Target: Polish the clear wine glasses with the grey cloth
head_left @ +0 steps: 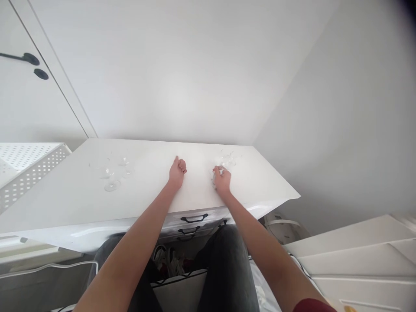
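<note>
My right hand [222,179] is closed on a clear glass [213,177] just above or on the white dresser top [156,199]; its outline is faint, and the fingers cover part of it. Right behind that hand stand clear glasses [231,159], hard to make out against the white. My left hand [177,173] rests over the middle of the top, fingers curled in, with nothing visible in it. Farther left are clear stemmed glasses, one with its round foot [112,185] toward me and another [126,164] behind it.
Below the top's front edge are drawers with dark handles [194,218]. A white perforated panel [26,173] is at the left, near a door with a dark handle [30,58]. The wall [175,86] rises behind the dresser. White furniture [364,255] stands at lower right.
</note>
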`<move>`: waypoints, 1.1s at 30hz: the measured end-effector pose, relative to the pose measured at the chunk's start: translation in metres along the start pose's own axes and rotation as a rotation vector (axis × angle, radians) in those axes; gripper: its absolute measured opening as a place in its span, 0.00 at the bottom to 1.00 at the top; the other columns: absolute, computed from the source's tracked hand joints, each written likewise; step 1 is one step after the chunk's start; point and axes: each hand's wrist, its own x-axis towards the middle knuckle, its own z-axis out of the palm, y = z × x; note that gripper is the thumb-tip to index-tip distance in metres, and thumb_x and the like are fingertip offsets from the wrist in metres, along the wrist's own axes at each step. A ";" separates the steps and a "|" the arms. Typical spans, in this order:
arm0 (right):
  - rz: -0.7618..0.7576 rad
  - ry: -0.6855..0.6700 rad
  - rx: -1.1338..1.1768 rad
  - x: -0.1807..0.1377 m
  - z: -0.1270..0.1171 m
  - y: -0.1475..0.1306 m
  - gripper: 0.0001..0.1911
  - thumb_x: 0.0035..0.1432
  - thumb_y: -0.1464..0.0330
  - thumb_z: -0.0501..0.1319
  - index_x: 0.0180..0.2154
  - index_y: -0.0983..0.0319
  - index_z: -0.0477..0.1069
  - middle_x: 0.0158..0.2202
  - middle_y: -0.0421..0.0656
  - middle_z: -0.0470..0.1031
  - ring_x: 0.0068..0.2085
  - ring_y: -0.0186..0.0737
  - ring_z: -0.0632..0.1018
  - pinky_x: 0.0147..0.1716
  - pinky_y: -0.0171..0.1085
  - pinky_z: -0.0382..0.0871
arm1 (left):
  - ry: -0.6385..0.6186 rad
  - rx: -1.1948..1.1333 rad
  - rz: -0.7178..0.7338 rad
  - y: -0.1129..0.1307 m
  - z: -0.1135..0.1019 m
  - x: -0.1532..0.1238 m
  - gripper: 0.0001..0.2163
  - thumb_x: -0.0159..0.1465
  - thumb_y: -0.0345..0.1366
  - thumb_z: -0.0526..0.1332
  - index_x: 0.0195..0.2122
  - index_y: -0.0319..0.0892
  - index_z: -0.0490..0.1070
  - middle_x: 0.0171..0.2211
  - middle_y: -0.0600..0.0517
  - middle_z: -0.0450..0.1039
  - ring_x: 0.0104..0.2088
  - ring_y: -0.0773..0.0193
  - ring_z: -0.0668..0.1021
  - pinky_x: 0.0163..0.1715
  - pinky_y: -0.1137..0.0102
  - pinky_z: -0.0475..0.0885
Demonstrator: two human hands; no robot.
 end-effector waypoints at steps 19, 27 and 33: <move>0.012 -0.126 -0.423 0.044 -0.094 0.053 0.21 0.58 0.53 0.61 0.29 0.63 0.80 0.26 0.45 0.80 0.29 0.44 0.78 0.34 0.40 0.69 | -0.183 0.592 -0.006 -0.019 0.011 -0.007 0.27 0.59 0.42 0.67 0.20 0.45 0.44 0.22 0.55 0.37 0.24 0.70 0.44 0.26 0.66 0.38; 0.035 -0.125 -0.434 0.044 -0.093 0.051 0.19 0.57 0.53 0.61 0.29 0.62 0.78 0.29 0.46 0.81 0.32 0.44 0.78 0.37 0.40 0.69 | -0.190 0.694 -0.023 -0.013 0.015 -0.011 0.27 0.62 0.42 0.65 0.21 0.45 0.43 0.23 0.55 0.38 0.24 0.69 0.44 0.27 0.66 0.40; 0.046 -0.123 -0.454 0.045 -0.092 0.053 0.21 0.56 0.52 0.61 0.26 0.62 0.76 0.27 0.46 0.79 0.31 0.43 0.76 0.34 0.39 0.67 | -0.187 0.648 -0.028 -0.013 0.014 -0.013 0.27 0.63 0.43 0.65 0.21 0.45 0.44 0.23 0.55 0.37 0.25 0.69 0.44 0.27 0.65 0.40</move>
